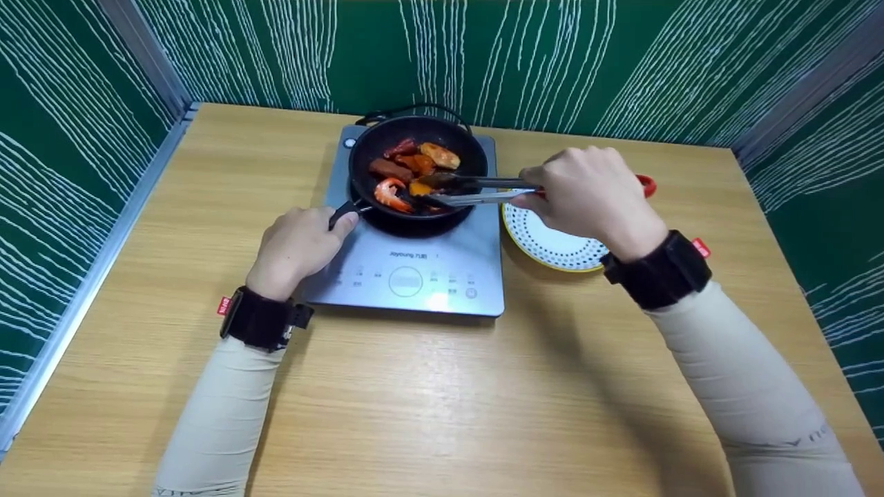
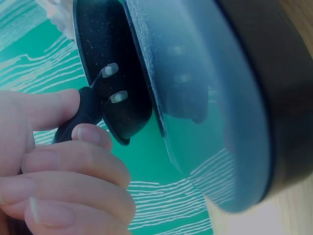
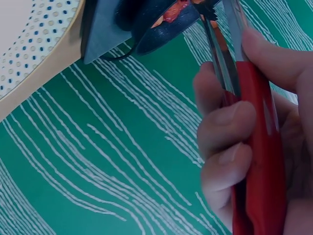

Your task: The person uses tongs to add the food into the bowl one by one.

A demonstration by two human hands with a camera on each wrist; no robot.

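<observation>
My left hand [image 1: 297, 241] grips the short black handle [image 2: 80, 115] of a black frying pan [image 1: 475, 155]. The pan rests on a silver induction cooker [image 1: 452, 255]. Inside it are a curled orange shrimp [image 1: 389, 196], a golden oblong piece [image 1: 440, 155], a reddish-brown meat piece [image 1: 390, 170] and other orange-red pieces. My right hand [image 1: 587, 197] holds metal tongs [image 1: 494, 183] by their red handles [image 3: 264, 147], fingers on one side and thumb on the other. The dark tong tips reach into the pan, beside a yellow piece [image 1: 419, 188] near the shrimp.
Right of the cooker, partly under my right hand, lies a white plate [image 1: 545, 241] with dark dots and a yellow rim. A black cable [image 1: 431, 107] loops behind the pan. Green walls with white streaks [image 1: 449, 55] border the wooden table [image 1: 428, 400].
</observation>
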